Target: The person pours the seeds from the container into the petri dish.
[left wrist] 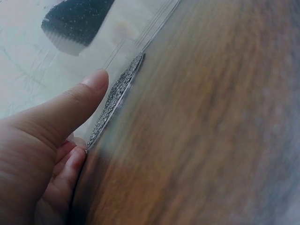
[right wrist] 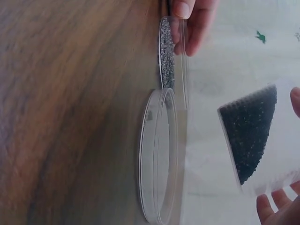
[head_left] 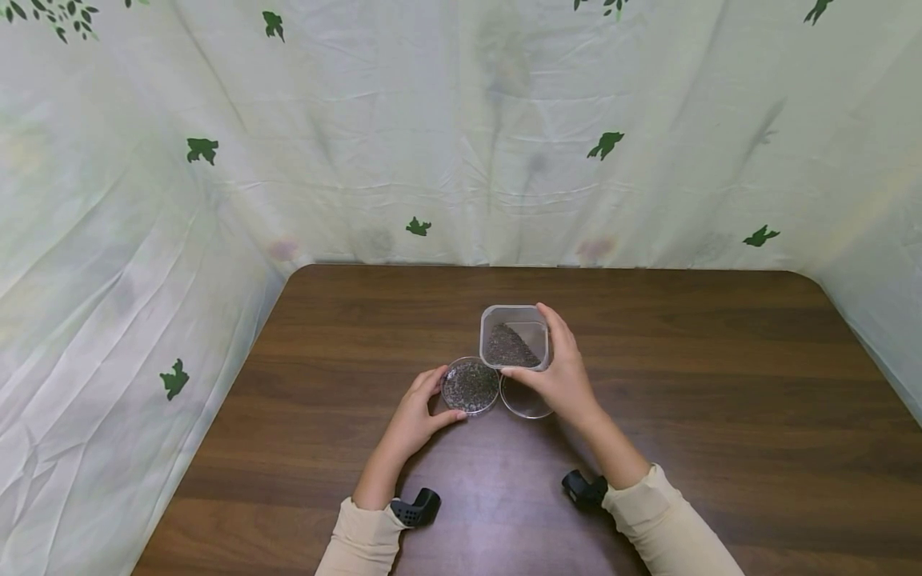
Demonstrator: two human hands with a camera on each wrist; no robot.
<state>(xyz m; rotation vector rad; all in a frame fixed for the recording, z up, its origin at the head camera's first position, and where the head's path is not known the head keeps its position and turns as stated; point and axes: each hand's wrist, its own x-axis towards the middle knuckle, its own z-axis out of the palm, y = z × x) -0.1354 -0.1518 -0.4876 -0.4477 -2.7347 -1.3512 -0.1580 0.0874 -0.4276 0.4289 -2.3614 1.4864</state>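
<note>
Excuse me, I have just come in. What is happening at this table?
A person's right hand holds a tilted, clear square container, partly filled with dark grains, above the table. The left hand grips the edge of a round clear dish, which holds a layer of speckled grains. Just right of it is a second clear dish, with no grains visible inside. I see no grains falling at this moment.

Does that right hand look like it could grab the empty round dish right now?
Probably not: the right hand is full, gripping the square tub, though the empty dish sits close by.
</note>
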